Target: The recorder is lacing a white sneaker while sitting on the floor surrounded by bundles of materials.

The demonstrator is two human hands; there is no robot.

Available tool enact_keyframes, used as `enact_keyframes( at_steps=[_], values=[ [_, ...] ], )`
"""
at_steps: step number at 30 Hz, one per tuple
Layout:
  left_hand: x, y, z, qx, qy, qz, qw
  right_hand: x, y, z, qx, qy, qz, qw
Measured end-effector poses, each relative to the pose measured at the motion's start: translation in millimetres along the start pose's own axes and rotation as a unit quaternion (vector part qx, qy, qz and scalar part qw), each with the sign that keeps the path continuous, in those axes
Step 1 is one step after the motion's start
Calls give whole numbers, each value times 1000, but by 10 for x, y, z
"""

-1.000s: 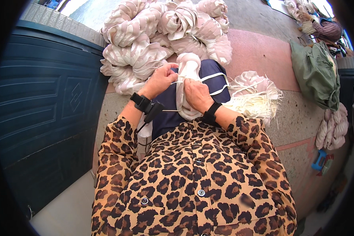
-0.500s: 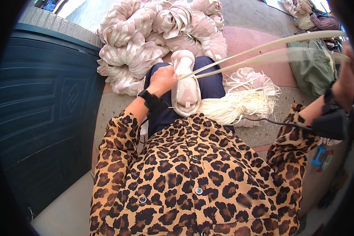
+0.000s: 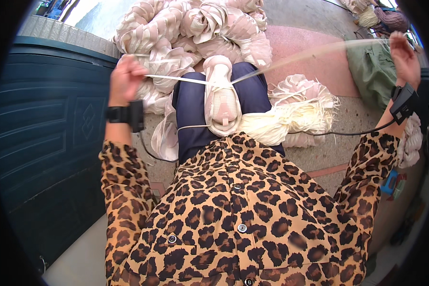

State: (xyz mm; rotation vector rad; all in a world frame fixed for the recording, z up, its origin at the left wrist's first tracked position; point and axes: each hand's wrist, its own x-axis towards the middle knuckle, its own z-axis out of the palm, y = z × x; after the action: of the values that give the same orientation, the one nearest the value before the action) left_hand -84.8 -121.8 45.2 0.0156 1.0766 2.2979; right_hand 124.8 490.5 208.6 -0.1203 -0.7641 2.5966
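A pale pink and white shoe upper (image 3: 222, 102) rests lengthwise between my thighs, its padded collar nearest me. A cream shoelace (image 3: 178, 78) stretches from its throat out to each side. At the left, raised beside the blue door, my left hand (image 3: 126, 78) is closed on one end, slightly blurred. My right hand (image 3: 405, 59) is lifted far out to the right, with the blurred other end reaching its fingertips. On my right thigh lies a thick bundle of cream laces (image 3: 281, 125), partly spread onto another pink upper beyond it.
Stacked shoe uppers (image 3: 195, 33) form a large heap beyond my knees. A dark blue panelled door (image 3: 57, 114) stands close on the left. A green sack (image 3: 374, 76) sits at the right, with a small blue object (image 3: 390, 181) nearer on the floor. Cables run from both wrist straps.
My left hand has left the shoe upper and swung out left, drawing a lace end with it. My right hand remains far right, its lace now one thin blurred line.
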Motion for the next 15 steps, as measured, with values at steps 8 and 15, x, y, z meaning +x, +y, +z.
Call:
enact_keyframes(
  at_steps=[8,15],
  values=[
    [-571,606,-799,118,286,-37,950,-774,2107,-758,-562,-68,108,817],
    [-335,-952,297,242,82,-214,943,-1287,3492,-527,-777,-257,60,572]
  ],
)
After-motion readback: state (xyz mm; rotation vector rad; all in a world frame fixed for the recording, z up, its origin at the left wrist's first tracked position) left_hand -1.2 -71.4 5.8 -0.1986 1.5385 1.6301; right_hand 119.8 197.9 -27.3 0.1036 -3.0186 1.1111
